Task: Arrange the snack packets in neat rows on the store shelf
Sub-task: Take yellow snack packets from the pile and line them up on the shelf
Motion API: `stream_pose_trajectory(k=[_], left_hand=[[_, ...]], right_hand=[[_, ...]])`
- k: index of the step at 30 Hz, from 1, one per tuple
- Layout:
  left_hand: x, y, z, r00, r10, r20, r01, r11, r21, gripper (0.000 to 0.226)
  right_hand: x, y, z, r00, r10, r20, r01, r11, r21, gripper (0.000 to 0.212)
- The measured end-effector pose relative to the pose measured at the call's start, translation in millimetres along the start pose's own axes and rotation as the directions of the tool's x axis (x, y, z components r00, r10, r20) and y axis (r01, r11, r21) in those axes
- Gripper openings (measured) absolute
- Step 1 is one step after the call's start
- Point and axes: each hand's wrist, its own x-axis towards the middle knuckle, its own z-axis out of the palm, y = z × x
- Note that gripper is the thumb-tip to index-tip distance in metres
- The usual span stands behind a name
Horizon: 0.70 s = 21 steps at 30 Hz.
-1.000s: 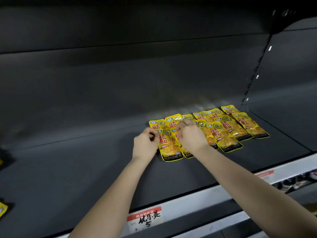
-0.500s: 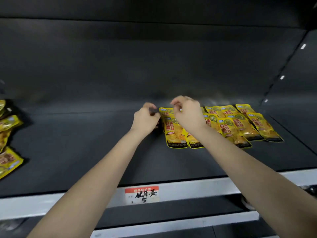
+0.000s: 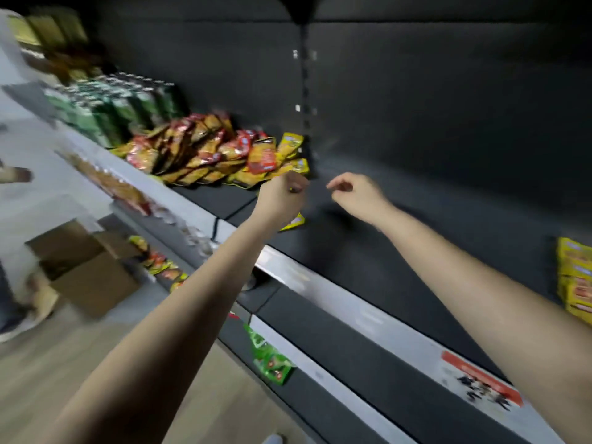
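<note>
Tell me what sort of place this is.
Most likely a shop aisle during restocking. Long dark shelves carry a red price label on their front edge, heaps of snack packets lie beside what look like green drinks, and a cardboard box sits on the floor.

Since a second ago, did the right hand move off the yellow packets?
Yes. The right hand has gone left, off the row of yellow packets, and is now over the bare shelf well to their left.

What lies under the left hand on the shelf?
A corner of a yellow packet shows on the shelf below the left hand. The hand hides the rest, so its print cannot be seen.
</note>
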Motion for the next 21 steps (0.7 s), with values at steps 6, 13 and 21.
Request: stream_pose_trajectory(k=[6, 13, 21], left_hand=[[26.5, -71.8, -58.2, 0.996, -0.058, -0.074, 0.069, 0.984, 0.162, 0.028], [69.0, -111.5, -71.7, 0.997, -0.066, -0.036, 0.072, 0.972, 0.222, 0.045], [127.1, -129.7, -63.5, 0.991, -0.042, 0.130, 0.011, 0.973, 0.229, 0.028]], right_hand=[[48.8, -27.3, 66.9, 0.991, 0.017, 0.136, -0.012, 0.999, -0.033, 0.025], [100.9, -37.2, 93.1, 0.998, 0.048, 0.027, -0.044, 0.992, -0.122, 0.030], [145.1, -34.5, 95.3, 0.978, 0.154, -0.139, -0.178, 0.966, -0.185, 0.040]])
